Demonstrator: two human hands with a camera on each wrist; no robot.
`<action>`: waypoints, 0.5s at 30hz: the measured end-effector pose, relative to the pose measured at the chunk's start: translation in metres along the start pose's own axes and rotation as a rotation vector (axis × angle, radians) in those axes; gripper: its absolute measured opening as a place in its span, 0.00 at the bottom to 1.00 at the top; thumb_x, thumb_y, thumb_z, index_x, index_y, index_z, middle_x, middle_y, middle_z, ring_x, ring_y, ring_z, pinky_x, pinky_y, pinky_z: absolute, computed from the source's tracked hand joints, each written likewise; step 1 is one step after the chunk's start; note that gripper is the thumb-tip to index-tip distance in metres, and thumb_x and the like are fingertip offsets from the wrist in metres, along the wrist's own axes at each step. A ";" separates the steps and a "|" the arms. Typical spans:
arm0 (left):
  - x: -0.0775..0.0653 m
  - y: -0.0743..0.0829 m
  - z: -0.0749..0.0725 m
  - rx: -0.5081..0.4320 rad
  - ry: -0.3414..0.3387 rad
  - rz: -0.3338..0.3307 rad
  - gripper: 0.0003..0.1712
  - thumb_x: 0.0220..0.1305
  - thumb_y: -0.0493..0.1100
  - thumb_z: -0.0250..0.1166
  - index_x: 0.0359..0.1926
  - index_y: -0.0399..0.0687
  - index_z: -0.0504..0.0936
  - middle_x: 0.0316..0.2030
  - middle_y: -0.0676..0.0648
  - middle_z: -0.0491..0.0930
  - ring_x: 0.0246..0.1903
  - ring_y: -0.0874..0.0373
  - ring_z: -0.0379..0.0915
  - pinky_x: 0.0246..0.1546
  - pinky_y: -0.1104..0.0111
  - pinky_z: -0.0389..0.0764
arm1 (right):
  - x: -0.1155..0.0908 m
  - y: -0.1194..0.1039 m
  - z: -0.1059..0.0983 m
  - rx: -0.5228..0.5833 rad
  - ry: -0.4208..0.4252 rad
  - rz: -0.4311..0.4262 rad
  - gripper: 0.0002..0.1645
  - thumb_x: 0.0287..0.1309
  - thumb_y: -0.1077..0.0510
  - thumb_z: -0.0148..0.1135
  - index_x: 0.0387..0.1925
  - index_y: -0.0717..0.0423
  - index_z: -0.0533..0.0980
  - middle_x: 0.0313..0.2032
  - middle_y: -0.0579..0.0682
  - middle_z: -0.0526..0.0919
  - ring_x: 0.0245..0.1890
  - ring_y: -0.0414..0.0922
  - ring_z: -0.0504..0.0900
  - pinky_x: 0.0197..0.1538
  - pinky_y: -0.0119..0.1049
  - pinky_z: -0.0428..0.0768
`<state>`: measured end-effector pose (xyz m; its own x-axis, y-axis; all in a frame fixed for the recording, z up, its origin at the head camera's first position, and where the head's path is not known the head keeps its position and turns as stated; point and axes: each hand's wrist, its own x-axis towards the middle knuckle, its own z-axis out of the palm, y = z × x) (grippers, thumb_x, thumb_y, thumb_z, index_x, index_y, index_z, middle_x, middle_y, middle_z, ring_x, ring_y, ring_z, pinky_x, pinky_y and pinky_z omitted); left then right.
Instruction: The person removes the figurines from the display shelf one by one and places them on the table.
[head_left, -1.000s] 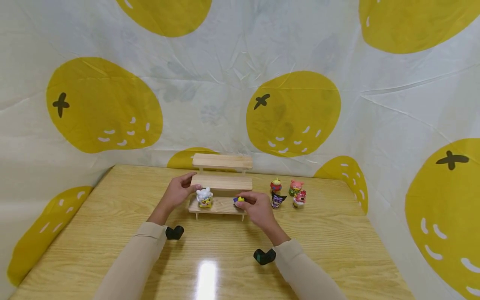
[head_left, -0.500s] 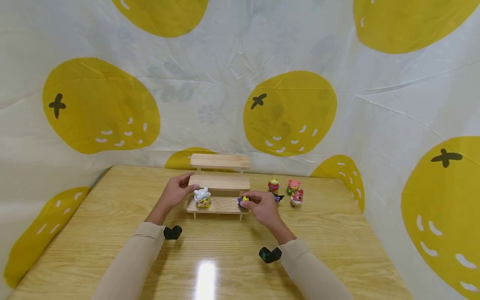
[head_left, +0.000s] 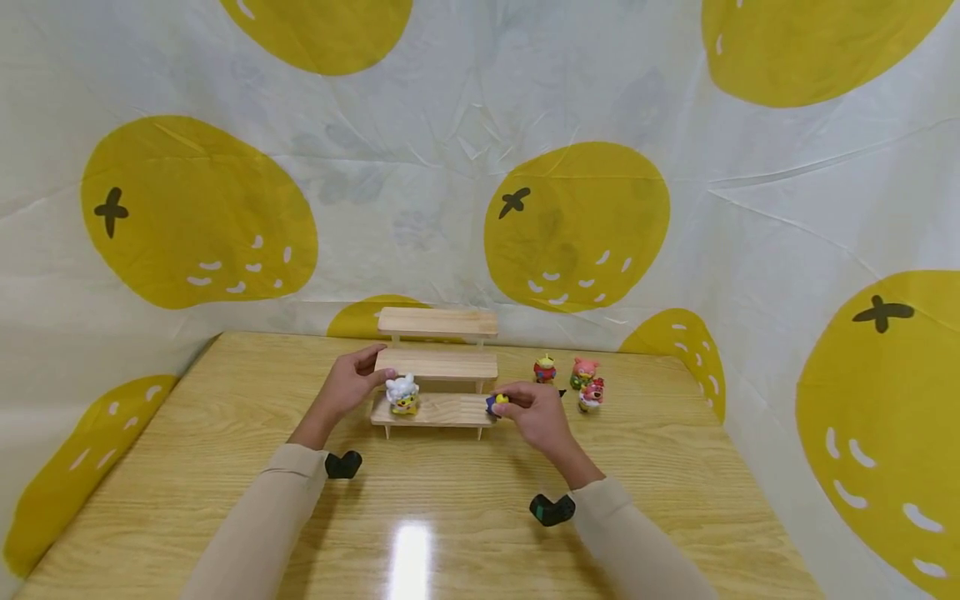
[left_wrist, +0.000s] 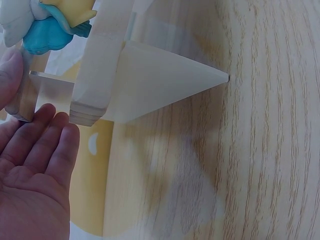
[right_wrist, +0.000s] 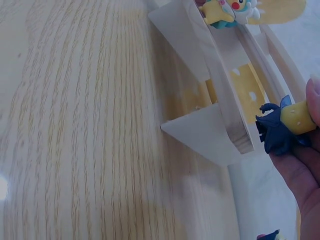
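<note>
A small wooden three-tier display stand [head_left: 442,364] stands at the middle back of the table. My left hand [head_left: 347,387] grips the left end of its middle tier, with thumb and fingers [left_wrist: 46,135] on either side of the board. On the left part of the lowest tier sits a white, yellow and teal figurine [head_left: 402,396]. At that tier's right end, my right hand [head_left: 538,417] pinches a small yellow and dark blue figurine [right_wrist: 295,122] by its yellow part. In the right wrist view this figurine appears beyond the board's end, apart from it.
Right of the stand are a red and yellow-green figurine [head_left: 545,369], a pink and green figurine [head_left: 584,373] and a pink and white figurine [head_left: 591,396]. A black tip [head_left: 562,392] shows behind my right hand. Patterned cloth [head_left: 412,208] hangs behind the table.
My right hand has moved right along the lowest tier with the yellow and dark blue figurine, and now mostly covers the purple and black figurine behind it. My left hand keeps its grip.
</note>
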<state>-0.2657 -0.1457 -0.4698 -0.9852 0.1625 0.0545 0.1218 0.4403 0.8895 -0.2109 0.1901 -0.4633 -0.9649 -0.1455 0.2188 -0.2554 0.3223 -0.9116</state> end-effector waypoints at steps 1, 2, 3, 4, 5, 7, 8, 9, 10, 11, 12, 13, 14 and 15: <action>0.000 0.000 0.000 0.004 0.000 0.001 0.42 0.71 0.52 0.69 0.78 0.42 0.66 0.77 0.32 0.62 0.76 0.37 0.62 0.73 0.43 0.70 | 0.000 0.001 -0.001 0.000 0.001 0.007 0.10 0.60 0.71 0.71 0.44 0.68 0.88 0.44 0.66 0.91 0.44 0.49 0.92 0.44 0.31 0.89; 0.000 -0.001 0.000 0.009 -0.002 0.003 0.42 0.72 0.52 0.69 0.78 0.42 0.65 0.77 0.32 0.62 0.76 0.36 0.62 0.73 0.43 0.70 | 0.000 0.001 -0.002 -0.001 0.001 0.012 0.10 0.60 0.71 0.71 0.44 0.67 0.88 0.44 0.66 0.91 0.44 0.48 0.92 0.44 0.30 0.89; 0.000 -0.001 -0.001 0.012 -0.003 0.004 0.42 0.72 0.52 0.69 0.79 0.42 0.65 0.77 0.32 0.61 0.76 0.36 0.62 0.73 0.43 0.70 | -0.001 0.002 -0.003 -0.001 0.001 0.017 0.10 0.60 0.71 0.71 0.44 0.67 0.88 0.45 0.66 0.91 0.44 0.47 0.92 0.44 0.30 0.89; 0.000 -0.002 -0.001 0.014 -0.001 0.006 0.42 0.72 0.52 0.69 0.79 0.42 0.65 0.77 0.32 0.61 0.76 0.36 0.62 0.73 0.42 0.70 | -0.001 0.003 -0.004 -0.001 0.002 0.025 0.10 0.60 0.70 0.71 0.44 0.67 0.88 0.45 0.65 0.91 0.44 0.47 0.92 0.44 0.29 0.89; 0.000 -0.002 -0.001 0.013 -0.001 0.006 0.42 0.72 0.52 0.69 0.79 0.42 0.65 0.77 0.32 0.61 0.76 0.36 0.62 0.73 0.42 0.70 | -0.001 0.004 -0.005 0.000 0.001 0.030 0.10 0.61 0.70 0.71 0.44 0.66 0.88 0.45 0.65 0.91 0.44 0.47 0.92 0.43 0.29 0.89; 0.000 -0.002 -0.001 0.012 -0.003 0.007 0.42 0.72 0.52 0.69 0.79 0.42 0.64 0.78 0.31 0.61 0.76 0.35 0.62 0.73 0.42 0.70 | -0.002 0.005 -0.007 0.008 -0.004 0.041 0.10 0.61 0.70 0.71 0.44 0.66 0.88 0.46 0.65 0.90 0.44 0.48 0.92 0.44 0.29 0.88; 0.000 -0.002 -0.001 0.009 -0.004 0.006 0.42 0.72 0.52 0.69 0.79 0.42 0.64 0.78 0.32 0.61 0.76 0.35 0.62 0.73 0.42 0.70 | -0.002 0.005 -0.008 0.010 -0.008 0.041 0.10 0.62 0.70 0.71 0.45 0.67 0.88 0.46 0.66 0.90 0.45 0.49 0.92 0.44 0.29 0.89; 0.000 -0.002 0.000 0.006 -0.001 0.003 0.42 0.72 0.52 0.69 0.79 0.42 0.65 0.78 0.32 0.61 0.76 0.36 0.61 0.73 0.42 0.70 | -0.002 0.006 -0.009 0.011 -0.010 0.041 0.10 0.62 0.70 0.70 0.45 0.67 0.88 0.46 0.66 0.90 0.45 0.50 0.92 0.44 0.29 0.89; 0.000 -0.002 0.000 0.003 -0.001 0.001 0.42 0.72 0.52 0.69 0.79 0.42 0.65 0.78 0.32 0.61 0.76 0.36 0.61 0.73 0.43 0.70 | -0.002 0.006 -0.010 0.012 -0.013 0.042 0.10 0.62 0.69 0.70 0.45 0.67 0.88 0.46 0.66 0.90 0.45 0.50 0.92 0.44 0.29 0.89; 0.000 -0.002 0.000 0.001 -0.002 -0.001 0.42 0.72 0.52 0.69 0.79 0.43 0.65 0.78 0.32 0.61 0.76 0.36 0.61 0.73 0.43 0.70 | -0.002 0.007 -0.011 0.013 -0.018 0.039 0.10 0.62 0.70 0.70 0.46 0.68 0.87 0.47 0.66 0.90 0.46 0.50 0.92 0.45 0.30 0.89; 0.000 -0.002 0.000 0.003 -0.003 0.000 0.42 0.72 0.52 0.69 0.79 0.43 0.64 0.78 0.32 0.60 0.76 0.36 0.61 0.73 0.43 0.70 | -0.002 0.007 -0.012 0.012 -0.020 0.039 0.11 0.62 0.70 0.70 0.46 0.69 0.87 0.47 0.66 0.90 0.46 0.50 0.92 0.45 0.30 0.89; 0.000 -0.002 0.000 0.005 -0.004 0.002 0.42 0.72 0.53 0.69 0.79 0.43 0.64 0.78 0.32 0.60 0.76 0.36 0.61 0.73 0.43 0.70 | -0.002 0.008 -0.013 0.010 -0.021 0.037 0.11 0.62 0.70 0.70 0.46 0.69 0.87 0.47 0.66 0.90 0.45 0.50 0.92 0.45 0.30 0.89; 0.001 -0.002 0.000 0.002 -0.004 -0.001 0.42 0.72 0.53 0.69 0.79 0.43 0.64 0.78 0.32 0.60 0.76 0.36 0.61 0.73 0.43 0.70 | -0.003 0.008 -0.014 0.009 -0.019 0.037 0.11 0.62 0.70 0.70 0.46 0.69 0.87 0.46 0.66 0.90 0.45 0.49 0.92 0.44 0.29 0.89; 0.001 -0.002 0.000 -0.002 -0.004 -0.004 0.42 0.72 0.53 0.69 0.79 0.43 0.65 0.78 0.32 0.60 0.76 0.36 0.61 0.73 0.43 0.70 | -0.003 0.008 -0.015 0.005 -0.019 0.039 0.11 0.62 0.69 0.70 0.46 0.69 0.87 0.46 0.66 0.90 0.44 0.48 0.92 0.44 0.29 0.88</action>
<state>-0.2664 -0.1467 -0.4710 -0.9853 0.1640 0.0489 0.1173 0.4391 0.8908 -0.2114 0.2066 -0.4659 -0.9727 -0.1504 0.1768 -0.2174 0.3229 -0.9211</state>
